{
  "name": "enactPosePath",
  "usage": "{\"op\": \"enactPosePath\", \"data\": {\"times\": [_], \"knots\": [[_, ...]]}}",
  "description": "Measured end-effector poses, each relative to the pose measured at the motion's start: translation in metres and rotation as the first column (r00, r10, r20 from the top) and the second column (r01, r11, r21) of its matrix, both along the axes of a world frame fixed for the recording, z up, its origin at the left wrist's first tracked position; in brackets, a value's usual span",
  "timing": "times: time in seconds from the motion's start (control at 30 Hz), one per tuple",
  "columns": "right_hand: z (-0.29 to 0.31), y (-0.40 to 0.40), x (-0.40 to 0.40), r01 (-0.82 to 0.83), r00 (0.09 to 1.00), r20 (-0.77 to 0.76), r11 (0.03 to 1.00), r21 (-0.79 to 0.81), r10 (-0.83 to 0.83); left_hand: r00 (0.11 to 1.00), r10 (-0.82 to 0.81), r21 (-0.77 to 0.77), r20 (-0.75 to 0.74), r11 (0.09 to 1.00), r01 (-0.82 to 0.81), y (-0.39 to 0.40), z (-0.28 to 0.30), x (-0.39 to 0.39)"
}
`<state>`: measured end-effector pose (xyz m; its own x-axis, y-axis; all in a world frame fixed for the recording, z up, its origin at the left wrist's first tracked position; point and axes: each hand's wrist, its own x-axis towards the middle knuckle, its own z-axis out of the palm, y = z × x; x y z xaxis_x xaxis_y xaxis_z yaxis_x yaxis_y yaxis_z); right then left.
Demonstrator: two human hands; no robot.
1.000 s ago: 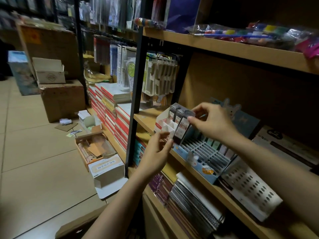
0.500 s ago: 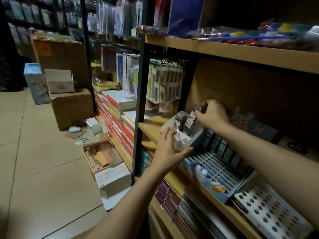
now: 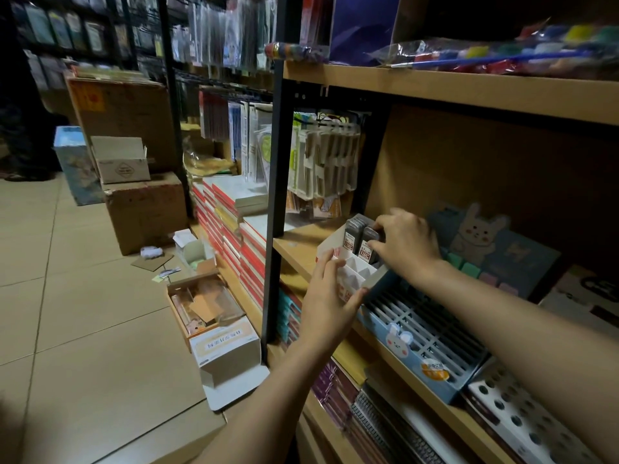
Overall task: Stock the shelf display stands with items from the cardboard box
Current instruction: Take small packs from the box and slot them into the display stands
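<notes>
A white divided display stand (image 3: 353,274) stands on the wooden shelf (image 3: 303,244) beside a black upright. My left hand (image 3: 330,304) holds its front corner, thumb on the right side. My right hand (image 3: 407,244) pinches a dark flat case with a red and white label (image 3: 367,246) that stands in a back slot of the stand. Another grey case (image 3: 352,232) stands in the slot to its left. To the right lies a blue slotted display stand with a rabbit picture (image 3: 423,339).
A white perforated stand (image 3: 522,420) lies at the far right of the shelf. On the tiled floor to the left sit an open brown cardboard box (image 3: 204,306), a white carton (image 3: 224,349) and larger cartons (image 3: 144,209). Stacked notebooks (image 3: 234,229) fill the neighbouring bay.
My right hand carried the labelled case from above the blue stand leftward and down into the white stand's back slot. My left hand closed onto the stand's front corner. The camera moved closer.
</notes>
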<state>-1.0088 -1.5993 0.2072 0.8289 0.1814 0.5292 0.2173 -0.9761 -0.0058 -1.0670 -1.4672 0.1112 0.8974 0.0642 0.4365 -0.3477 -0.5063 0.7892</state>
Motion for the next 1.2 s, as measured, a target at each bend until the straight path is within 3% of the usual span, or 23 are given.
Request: {"op": "enactPosePath", "data": {"times": [0.17,0.27,0.37,0.47,0.5,0.57,0.63,0.7,0.83,1.0,1.2], "knots": [[0.008,0.001,-0.009,-0.001,0.996,-0.092,1.000,-0.019,-0.001,0.992,-0.070,0.012,-0.104,0.997,0.072,0.004,0.011,-0.005],[0.020,-0.004,-0.024,-0.029,0.997,-0.068,0.965,0.260,0.048,0.988,-0.116,-0.089,-0.101,0.990,0.107,0.012,0.017,-0.021],[0.010,-0.009,-0.070,-0.113,0.990,-0.012,0.846,0.521,0.140,0.993,-0.106,-0.214,-0.060,0.972,0.091,0.020,0.007,-0.052],[-0.035,-0.001,-0.128,-0.147,0.943,-0.130,0.731,0.667,0.308,0.996,-0.041,-0.367,-0.075,0.930,0.010,0.027,-0.021,-0.092],[-0.052,0.003,-0.144,-0.144,0.917,-0.191,0.739,0.659,0.349,0.993,-0.004,-0.401,-0.115,0.915,-0.043,0.030,-0.037,-0.106],[-0.088,0.014,-0.168,-0.157,0.822,-0.409,0.848,0.506,0.396,0.967,0.036,-0.428,-0.252,0.892,-0.144,0.037,-0.074,-0.135],[-0.127,0.029,-0.187,-0.253,0.670,-0.636,0.923,0.290,0.383,0.906,0.093,-0.327,-0.412,0.913,-0.242,0.045,-0.118,-0.167],[-0.171,0.042,-0.203,-0.286,0.548,-0.762,0.933,0.216,0.344,0.814,0.192,-0.194,-0.547,0.918,-0.347,0.053,-0.164,-0.201],[-0.257,0.052,-0.234,-0.142,0.435,-0.855,0.959,0.245,0.283,0.582,0.241,-0.107,-0.777,0.860,-0.499,0.051,-0.247,-0.271],[-0.339,0.042,-0.263,0.084,0.387,-0.905,0.970,0.227,0.178,0.386,0.189,-0.032,-0.903,0.866,-0.499,0.052,-0.314,-0.315],[-0.397,0.023,-0.282,-0.063,0.198,-0.974,0.993,0.099,0.109,0.280,0.154,0.025,-0.948,0.909,-0.415,0.041,-0.356,-0.329]]}}
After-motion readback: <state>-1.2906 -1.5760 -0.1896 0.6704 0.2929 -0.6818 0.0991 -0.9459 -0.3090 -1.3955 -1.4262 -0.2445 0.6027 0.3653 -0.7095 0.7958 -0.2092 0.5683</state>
